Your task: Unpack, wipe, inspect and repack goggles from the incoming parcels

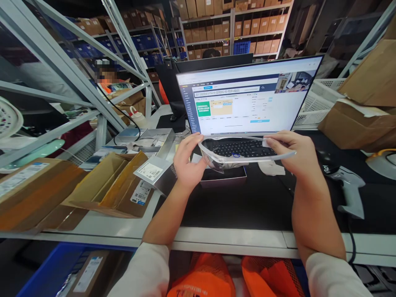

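Note:
A clear plastic bag (221, 159) is stretched wide between my two hands, above the black desk mat. My left hand (190, 163) pinches its left end with thumb and fingers. At the other end, my right hand (292, 150) grips the edge, and a small whitish piece shows by its fingertips. The black keyboard (244, 147) is visible behind and through the plastic. Beneath the bag lies a shallow dark box (224, 176), partly covered. A crumpled white piece (271, 168) rests on the mat close to my right hand.
A monitor (241, 103) stands behind the keyboard. An open cardboard box (111, 185) and a silver-grey box (154, 169) sit to the left. On the right are a barcode scanner (349, 185) and a brown carton (355, 123). Another person (107, 76) is at the far left.

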`<move>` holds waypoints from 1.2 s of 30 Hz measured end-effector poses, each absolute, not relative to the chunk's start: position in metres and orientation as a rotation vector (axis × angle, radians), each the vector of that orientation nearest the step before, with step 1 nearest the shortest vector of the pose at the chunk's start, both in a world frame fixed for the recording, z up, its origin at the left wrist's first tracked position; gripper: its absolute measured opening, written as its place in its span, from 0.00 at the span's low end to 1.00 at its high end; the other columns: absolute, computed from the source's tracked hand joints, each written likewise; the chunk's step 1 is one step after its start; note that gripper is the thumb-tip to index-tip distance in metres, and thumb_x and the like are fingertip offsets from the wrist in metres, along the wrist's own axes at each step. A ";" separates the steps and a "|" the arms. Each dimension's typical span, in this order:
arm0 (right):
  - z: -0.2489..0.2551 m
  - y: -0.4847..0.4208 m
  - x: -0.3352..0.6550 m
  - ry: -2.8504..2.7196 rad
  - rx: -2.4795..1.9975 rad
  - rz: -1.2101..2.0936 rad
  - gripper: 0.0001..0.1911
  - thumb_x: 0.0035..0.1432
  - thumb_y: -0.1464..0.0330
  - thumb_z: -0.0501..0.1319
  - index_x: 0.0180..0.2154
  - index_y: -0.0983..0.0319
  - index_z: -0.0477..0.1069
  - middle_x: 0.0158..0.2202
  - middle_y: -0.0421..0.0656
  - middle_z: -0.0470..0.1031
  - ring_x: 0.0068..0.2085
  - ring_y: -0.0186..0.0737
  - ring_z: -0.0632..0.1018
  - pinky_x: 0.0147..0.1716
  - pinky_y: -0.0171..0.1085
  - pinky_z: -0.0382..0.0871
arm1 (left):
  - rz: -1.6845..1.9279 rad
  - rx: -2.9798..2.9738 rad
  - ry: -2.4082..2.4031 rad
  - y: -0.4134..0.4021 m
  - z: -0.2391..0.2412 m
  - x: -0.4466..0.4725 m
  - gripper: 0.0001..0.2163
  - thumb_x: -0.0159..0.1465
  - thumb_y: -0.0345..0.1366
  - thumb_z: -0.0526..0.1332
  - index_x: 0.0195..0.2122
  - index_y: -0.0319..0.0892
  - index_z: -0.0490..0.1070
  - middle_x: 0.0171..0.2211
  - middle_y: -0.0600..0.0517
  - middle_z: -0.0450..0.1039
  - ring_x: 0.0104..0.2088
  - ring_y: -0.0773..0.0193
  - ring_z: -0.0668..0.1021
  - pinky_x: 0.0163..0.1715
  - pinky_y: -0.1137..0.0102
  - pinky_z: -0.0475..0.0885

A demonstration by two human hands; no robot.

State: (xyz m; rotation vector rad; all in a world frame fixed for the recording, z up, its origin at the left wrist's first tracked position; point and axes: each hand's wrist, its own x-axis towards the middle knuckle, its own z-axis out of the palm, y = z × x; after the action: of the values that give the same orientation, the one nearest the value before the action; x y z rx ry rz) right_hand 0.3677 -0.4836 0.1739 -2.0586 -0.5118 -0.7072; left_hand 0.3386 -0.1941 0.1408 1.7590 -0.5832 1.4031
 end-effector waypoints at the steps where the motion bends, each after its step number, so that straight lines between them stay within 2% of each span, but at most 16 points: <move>1: 0.174 -0.484 0.369 -0.487 -2.068 -0.683 0.09 0.60 0.61 0.66 0.35 0.57 0.83 0.36 0.44 0.82 0.38 0.47 0.81 0.39 0.43 0.74 | 1.406 1.751 -0.630 -0.195 0.140 0.338 0.19 0.59 0.40 0.73 0.52 0.50 0.76 0.48 0.49 0.80 0.49 0.55 0.81 0.52 0.58 0.76; 4: 0.175 -0.486 0.372 -0.455 -2.131 -0.466 0.11 0.57 0.59 0.66 0.32 0.58 0.84 0.31 0.43 0.82 0.34 0.46 0.80 0.34 0.41 0.72 | 1.293 1.745 -0.778 -0.196 0.137 0.337 0.21 0.55 0.42 0.75 0.50 0.51 0.77 0.48 0.48 0.80 0.48 0.54 0.82 0.48 0.59 0.78; 7: 0.178 -0.490 0.378 -0.581 -2.190 0.041 0.12 0.55 0.58 0.66 0.30 0.60 0.83 0.27 0.42 0.80 0.29 0.42 0.77 0.28 0.38 0.68 | 1.012 1.768 -0.898 -0.195 0.132 0.340 0.21 0.53 0.42 0.77 0.48 0.50 0.78 0.47 0.46 0.81 0.47 0.53 0.83 0.48 0.59 0.78; 9: 0.177 -0.488 0.383 -0.678 -2.116 0.334 0.12 0.54 0.59 0.67 0.27 0.61 0.81 0.24 0.42 0.77 0.26 0.39 0.74 0.26 0.37 0.65 | 0.795 1.696 -0.873 -0.196 0.128 0.345 0.20 0.53 0.41 0.77 0.46 0.49 0.79 0.45 0.46 0.81 0.46 0.54 0.83 0.48 0.59 0.78; 11: 0.171 -0.479 0.387 -0.703 -1.943 0.455 0.13 0.51 0.59 0.69 0.24 0.61 0.78 0.23 0.41 0.75 0.26 0.37 0.72 0.27 0.37 0.63 | 0.584 1.513 -0.745 -0.202 0.124 0.351 0.19 0.53 0.43 0.77 0.45 0.47 0.78 0.43 0.47 0.80 0.44 0.54 0.84 0.47 0.60 0.78; 14: 0.154 -0.449 0.393 -0.574 -1.573 0.380 0.15 0.47 0.58 0.71 0.22 0.61 0.72 0.21 0.40 0.70 0.25 0.35 0.69 0.26 0.36 0.60 | 0.369 1.170 -0.477 -0.218 0.118 0.358 0.22 0.52 0.47 0.77 0.43 0.46 0.75 0.41 0.49 0.81 0.43 0.55 0.84 0.46 0.62 0.77; 17: 0.136 -0.419 0.399 -0.427 -1.368 0.272 0.14 0.46 0.59 0.68 0.24 0.61 0.69 0.19 0.39 0.69 0.24 0.34 0.67 0.27 0.36 0.60 | 0.268 0.928 -0.258 -0.233 0.115 0.362 0.22 0.51 0.47 0.78 0.42 0.46 0.73 0.39 0.52 0.81 0.43 0.57 0.84 0.50 0.62 0.75; 20: 0.129 -0.411 0.404 -0.420 -1.408 0.122 0.12 0.46 0.63 0.66 0.34 0.61 0.72 0.21 0.37 0.69 0.25 0.35 0.68 0.29 0.36 0.62 | 0.223 0.805 -0.127 -0.236 0.114 0.366 0.20 0.54 0.47 0.76 0.42 0.45 0.72 0.38 0.54 0.81 0.44 0.58 0.84 0.50 0.63 0.74; 22: 0.131 -0.418 0.405 -0.485 -1.413 0.003 0.23 0.45 0.65 0.68 0.45 0.60 0.71 0.24 0.35 0.69 0.27 0.36 0.68 0.31 0.37 0.63 | 0.235 0.796 -0.078 -0.234 0.112 0.369 0.20 0.55 0.46 0.75 0.43 0.45 0.71 0.38 0.53 0.81 0.44 0.58 0.84 0.49 0.65 0.74; 23: 0.133 -0.422 0.404 -0.523 -1.425 -0.046 0.26 0.47 0.64 0.68 0.49 0.59 0.69 0.25 0.34 0.69 0.27 0.36 0.68 0.31 0.37 0.63 | 0.247 0.811 -0.065 -0.233 0.111 0.371 0.21 0.54 0.46 0.76 0.43 0.45 0.71 0.38 0.53 0.81 0.43 0.59 0.84 0.47 0.66 0.74; 25: 0.137 -0.430 0.400 -0.578 -1.531 -0.157 0.21 0.56 0.59 0.65 0.50 0.59 0.70 0.26 0.36 0.68 0.28 0.37 0.69 0.31 0.38 0.63 | 0.272 0.869 -0.063 -0.232 0.108 0.374 0.24 0.50 0.45 0.78 0.44 0.45 0.72 0.37 0.53 0.81 0.41 0.60 0.84 0.44 0.68 0.74; 27: 0.139 -0.434 0.395 -0.608 -1.736 -0.317 0.14 0.64 0.58 0.58 0.42 0.61 0.73 0.27 0.40 0.70 0.30 0.39 0.70 0.33 0.40 0.62 | 0.310 0.942 -0.082 -0.232 0.105 0.375 0.26 0.47 0.46 0.79 0.44 0.44 0.73 0.37 0.53 0.81 0.39 0.61 0.84 0.43 0.69 0.74; 29: 0.140 -0.434 0.389 -0.657 -1.938 -0.399 0.14 0.67 0.59 0.56 0.35 0.61 0.73 0.29 0.43 0.72 0.31 0.40 0.72 0.34 0.41 0.62 | 0.356 1.030 -0.130 -0.234 0.103 0.376 0.26 0.47 0.46 0.80 0.44 0.44 0.74 0.36 0.53 0.80 0.38 0.62 0.84 0.43 0.69 0.74; 31: 0.140 -0.435 0.387 -0.751 -2.008 -0.280 0.12 0.66 0.60 0.58 0.39 0.61 0.74 0.31 0.43 0.74 0.33 0.41 0.73 0.35 0.40 0.64 | 0.395 1.130 -0.194 -0.234 0.101 0.376 0.25 0.47 0.45 0.80 0.42 0.43 0.76 0.36 0.52 0.80 0.38 0.63 0.83 0.44 0.68 0.74; 33: 0.141 -0.440 0.390 -0.794 -1.895 -0.115 0.14 0.65 0.59 0.60 0.48 0.60 0.74 0.31 0.41 0.74 0.32 0.40 0.74 0.36 0.40 0.67 | 0.412 1.220 -0.248 -0.232 0.100 0.377 0.23 0.47 0.45 0.79 0.41 0.42 0.78 0.36 0.51 0.81 0.38 0.62 0.82 0.44 0.67 0.75; 36: 0.145 -0.455 0.400 -0.611 -1.602 -0.286 0.18 0.65 0.57 0.58 0.52 0.59 0.72 0.31 0.41 0.75 0.34 0.41 0.77 0.40 0.42 0.73 | 0.456 1.326 -0.282 -0.223 0.100 0.379 0.21 0.51 0.45 0.77 0.43 0.42 0.78 0.36 0.51 0.80 0.37 0.62 0.81 0.43 0.67 0.75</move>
State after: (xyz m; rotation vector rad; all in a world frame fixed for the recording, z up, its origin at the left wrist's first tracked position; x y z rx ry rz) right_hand 0.4002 -0.4549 0.1446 -1.6019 -0.6113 -0.2857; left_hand 0.3790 -0.2231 0.0997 1.3259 -0.2819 0.4559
